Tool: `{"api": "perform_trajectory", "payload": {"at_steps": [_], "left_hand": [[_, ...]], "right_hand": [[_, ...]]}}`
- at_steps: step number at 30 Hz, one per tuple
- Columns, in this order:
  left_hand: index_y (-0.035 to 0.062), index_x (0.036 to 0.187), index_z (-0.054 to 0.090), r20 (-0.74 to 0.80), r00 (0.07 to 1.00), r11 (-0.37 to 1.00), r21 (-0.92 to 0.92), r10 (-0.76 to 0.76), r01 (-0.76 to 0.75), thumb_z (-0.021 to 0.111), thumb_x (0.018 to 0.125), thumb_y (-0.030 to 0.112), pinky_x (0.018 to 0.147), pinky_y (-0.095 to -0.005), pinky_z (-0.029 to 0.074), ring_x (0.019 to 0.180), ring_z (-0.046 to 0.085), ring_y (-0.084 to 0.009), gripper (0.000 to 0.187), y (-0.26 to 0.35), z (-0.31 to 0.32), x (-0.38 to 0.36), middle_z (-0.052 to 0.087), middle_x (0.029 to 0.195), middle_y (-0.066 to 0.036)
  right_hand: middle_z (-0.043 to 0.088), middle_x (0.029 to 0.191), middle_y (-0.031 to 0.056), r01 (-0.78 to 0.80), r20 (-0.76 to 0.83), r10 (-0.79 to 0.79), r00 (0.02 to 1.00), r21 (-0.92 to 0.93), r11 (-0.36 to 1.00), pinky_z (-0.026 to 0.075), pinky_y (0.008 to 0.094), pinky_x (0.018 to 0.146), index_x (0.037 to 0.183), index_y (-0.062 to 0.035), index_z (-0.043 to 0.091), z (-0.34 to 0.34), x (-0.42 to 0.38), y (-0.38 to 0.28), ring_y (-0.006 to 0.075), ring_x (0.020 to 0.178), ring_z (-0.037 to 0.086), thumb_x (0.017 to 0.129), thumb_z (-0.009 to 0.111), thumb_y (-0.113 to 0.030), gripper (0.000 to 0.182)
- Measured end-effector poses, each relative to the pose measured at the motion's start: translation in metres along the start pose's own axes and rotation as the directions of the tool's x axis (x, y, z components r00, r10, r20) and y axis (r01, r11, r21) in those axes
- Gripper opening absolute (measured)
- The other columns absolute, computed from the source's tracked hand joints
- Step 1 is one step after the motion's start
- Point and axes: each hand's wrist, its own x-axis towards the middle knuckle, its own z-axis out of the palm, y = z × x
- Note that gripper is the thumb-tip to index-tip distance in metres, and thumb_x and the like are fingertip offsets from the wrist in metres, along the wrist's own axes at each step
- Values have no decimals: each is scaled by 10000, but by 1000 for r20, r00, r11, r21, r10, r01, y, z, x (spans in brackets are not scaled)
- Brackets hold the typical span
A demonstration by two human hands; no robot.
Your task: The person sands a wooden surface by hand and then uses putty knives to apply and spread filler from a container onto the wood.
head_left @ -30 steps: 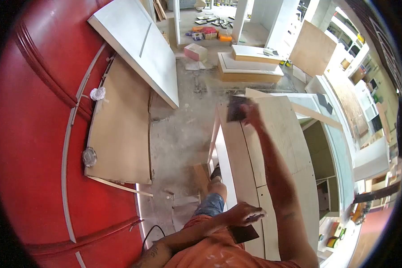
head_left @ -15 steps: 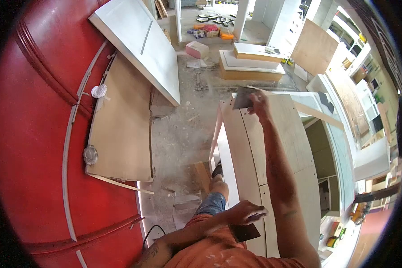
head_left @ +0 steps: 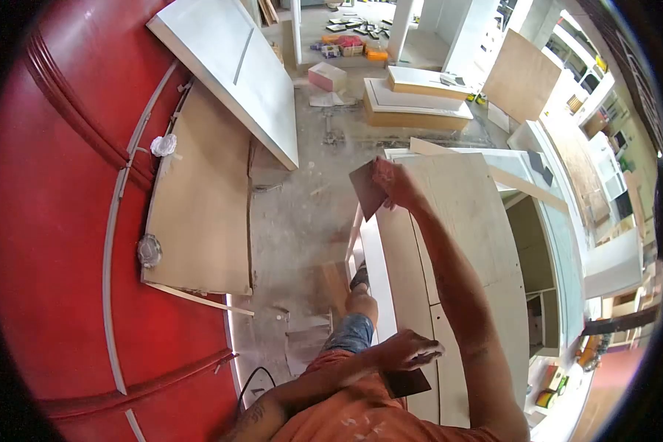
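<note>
My right hand (head_left: 393, 183) is closed on a thin, flat, dark brown rectangular sheet (head_left: 366, 191), held at a tilt near the far left corner of a pale wooden panel (head_left: 457, 221). The panel has dark seams and small dark dots, and tops a white-sided cabinet frame (head_left: 376, 258). Close to my waist, my left hand (head_left: 409, 350) has its fingers curled together, with whitish fingertips. Just below it shows a second dark flat sheet (head_left: 409, 383). Whether the left fingers grip this sheet or something else is hidden.
Left stands a red panelled wall (head_left: 66, 258), with a brown board (head_left: 199, 199) and a white panel (head_left: 236, 74) leaning by it. White-topped boxes (head_left: 416, 103) sit on the floor ahead. A wood strip (head_left: 527, 188) crosses the cabinet's right side. My leg (head_left: 357, 324) is beside the cabinet.
My right hand has come nearer and slightly left with its dark sheet, which has turned and now hangs past the panel's edge. My left hand has barely moved.
</note>
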Motion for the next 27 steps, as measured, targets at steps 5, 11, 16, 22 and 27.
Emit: {"api": "perform_trajectory", "payload": {"at_steps": [5,11,16,22,27], "left_hand": [[40,1101,620,-12,999,996,70,53,-52,621,900,134,578,-426,513,636,655,-329,222,-11,6,-7,682,827,-162],[45,1103,625,-30,999,999,-11,40,-40,640,887,116,595,-424,520,655,658,-330,229,-2,7,-4,686,856,-164],[51,1099,631,-46,998,999,-7,40,-40,647,881,107,593,-410,518,668,667,-316,226,-3,3,-4,685,853,-171],[54,1086,639,25,1000,999,33,7,-8,621,904,142,613,-405,528,710,674,-319,203,-3,5,-4,692,882,-147],[47,1069,648,-40,999,996,-89,21,-25,615,902,107,620,-386,531,717,679,-289,180,5,0,-20,701,920,-125]], "right_hand": [[668,836,94,31,-526,77,847,193,981,516,302,425,1148,-5,579,-33,2,7,181,522,608,950,527,-185,273],[668,889,86,14,-67,3,998,244,970,512,293,453,1204,-13,569,-36,-14,19,133,568,612,902,640,-227,377],[629,844,95,251,-798,190,573,391,886,516,300,443,1025,-31,576,-129,-45,99,202,649,656,903,617,-411,401],[594,1072,118,-81,-383,53,922,-58,995,540,338,513,1173,-38,537,-56,-36,58,219,820,632,916,605,-356,414],[544,1286,126,99,-73,-77,994,372,923,562,353,586,1320,-49,501,-37,-71,27,215,1025,602,943,586,-248,434]]}}
